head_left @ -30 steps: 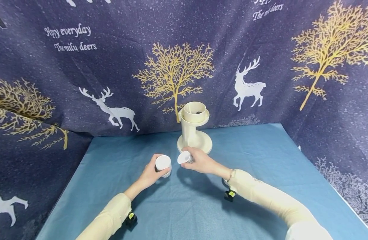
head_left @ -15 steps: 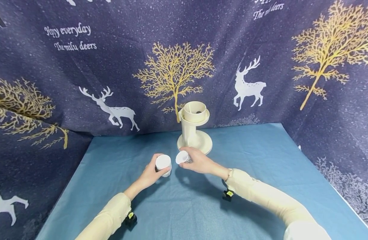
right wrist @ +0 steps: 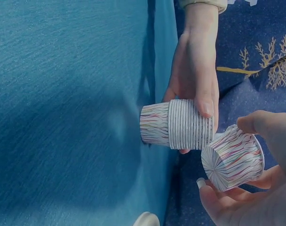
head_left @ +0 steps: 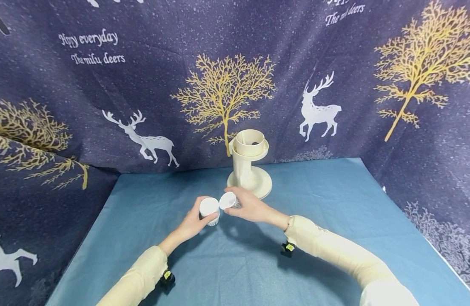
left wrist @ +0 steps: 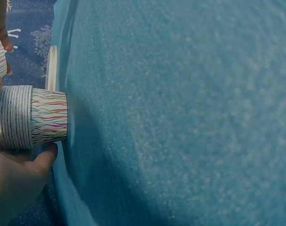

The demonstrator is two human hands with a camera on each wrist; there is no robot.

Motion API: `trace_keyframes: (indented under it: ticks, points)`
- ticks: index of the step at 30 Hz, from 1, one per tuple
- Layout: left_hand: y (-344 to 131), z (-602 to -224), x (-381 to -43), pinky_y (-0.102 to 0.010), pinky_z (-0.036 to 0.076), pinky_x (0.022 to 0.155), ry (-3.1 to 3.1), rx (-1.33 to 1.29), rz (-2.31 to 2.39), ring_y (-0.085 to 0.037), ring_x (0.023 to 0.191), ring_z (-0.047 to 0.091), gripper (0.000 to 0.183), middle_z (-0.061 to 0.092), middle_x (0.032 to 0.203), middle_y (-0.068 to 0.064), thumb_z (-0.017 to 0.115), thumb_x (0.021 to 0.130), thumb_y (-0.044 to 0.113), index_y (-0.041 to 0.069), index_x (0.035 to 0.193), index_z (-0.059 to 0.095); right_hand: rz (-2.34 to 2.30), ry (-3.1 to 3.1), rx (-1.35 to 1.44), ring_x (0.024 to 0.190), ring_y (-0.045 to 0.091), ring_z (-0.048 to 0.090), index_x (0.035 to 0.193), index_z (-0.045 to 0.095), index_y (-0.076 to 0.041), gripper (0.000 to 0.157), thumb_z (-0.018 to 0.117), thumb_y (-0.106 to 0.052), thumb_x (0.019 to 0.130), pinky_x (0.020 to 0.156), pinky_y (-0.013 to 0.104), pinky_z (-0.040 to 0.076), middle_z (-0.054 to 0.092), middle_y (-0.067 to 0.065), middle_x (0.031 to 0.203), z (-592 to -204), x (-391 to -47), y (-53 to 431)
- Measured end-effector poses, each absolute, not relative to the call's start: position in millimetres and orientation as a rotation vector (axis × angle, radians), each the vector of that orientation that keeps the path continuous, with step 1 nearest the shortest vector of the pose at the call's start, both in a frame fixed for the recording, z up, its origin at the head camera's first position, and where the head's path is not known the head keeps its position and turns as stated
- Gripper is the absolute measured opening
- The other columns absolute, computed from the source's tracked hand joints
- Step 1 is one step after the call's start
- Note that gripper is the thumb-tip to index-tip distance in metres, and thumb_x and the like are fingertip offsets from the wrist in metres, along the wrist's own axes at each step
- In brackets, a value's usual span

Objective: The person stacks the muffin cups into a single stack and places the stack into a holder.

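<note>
L hand (head_left: pixel 191 221) grips a cup stack (right wrist: pixel 179 124) approx upright over the blue tbl (head_left: pixel 227 267); R hand (head_left: pixel 254 206) pinches a single cup (right wrist: pixel 234 160), tilted, just beside it, & I can't tell if they touch. Behind, I've a cream stand (head_left: pixel 241 168) on cam, then the navy deer-print backdrop (head_left: pixel 154 85).

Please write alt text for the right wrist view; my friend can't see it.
The left hand grips a nested stack of cups with wavy lines; the right hand holds a matching cup beside it. Blue cloth fills the picture's left.
</note>
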State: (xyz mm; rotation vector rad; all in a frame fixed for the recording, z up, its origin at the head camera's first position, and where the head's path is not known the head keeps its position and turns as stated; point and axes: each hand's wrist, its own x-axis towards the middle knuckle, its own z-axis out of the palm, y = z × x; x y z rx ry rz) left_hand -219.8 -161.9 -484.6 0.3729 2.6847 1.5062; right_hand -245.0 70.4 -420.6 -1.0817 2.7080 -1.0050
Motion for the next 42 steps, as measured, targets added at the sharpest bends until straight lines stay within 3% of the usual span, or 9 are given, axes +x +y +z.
trace_keyframes:
  ticks: [9, 29, 42]
  points:
    - [-162.9, -484.7, -220.1, -0.033, 0.050, 0.080, 2.611, 0.325, 1.531, -0.028, 0.114, 0.057, 0.059, 0.053, 0.131, -0.015, 0.067, 0.092, 0.031, 0.019, 0.140, 0.034, -1.002, 2.714, -1.109, 0.118, 0.023, 0.056, 0.139, 0.047, -0.004, 0.059, 0.066, -0.030, 0.089, 0.095, 0.039, 0.047, 0.054, 0.013, 0.138, -422.5, -245.4, 66.4]
    - [-162.5, -484.0, -218.8, -0.033, 0.049, 0.081, 2.573, 0.321, 1.548, -0.029, 0.117, 0.057, 0.060, 0.050, 0.135, -0.018, 0.065, 0.093, 0.032, 0.018, 0.141, 0.031, -1.037, 2.663, -1.196, 0.088, 0.011, 0.056, 0.139, 0.047, -0.007, 0.055, 0.065, -0.030, 0.092, 0.076, 0.025, 0.048, 0.061, 0.004, 0.122, -419.3, -242.9, 55.5]
    - [-161.4, -484.4, -219.7, -0.036, 0.050, 0.085, 2.584, 0.342, 1.559, -0.031, 0.115, 0.059, 0.057, 0.053, 0.134, -0.019, 0.064, 0.094, 0.023, 0.014, 0.141, 0.031, -1.038, 2.656, -1.250, 0.095, 0.012, 0.057, 0.139, 0.047, -0.007, 0.057, 0.066, -0.031, 0.091, 0.079, 0.026, 0.048, 0.059, 0.006, 0.130, -416.0, -242.7, 42.5]
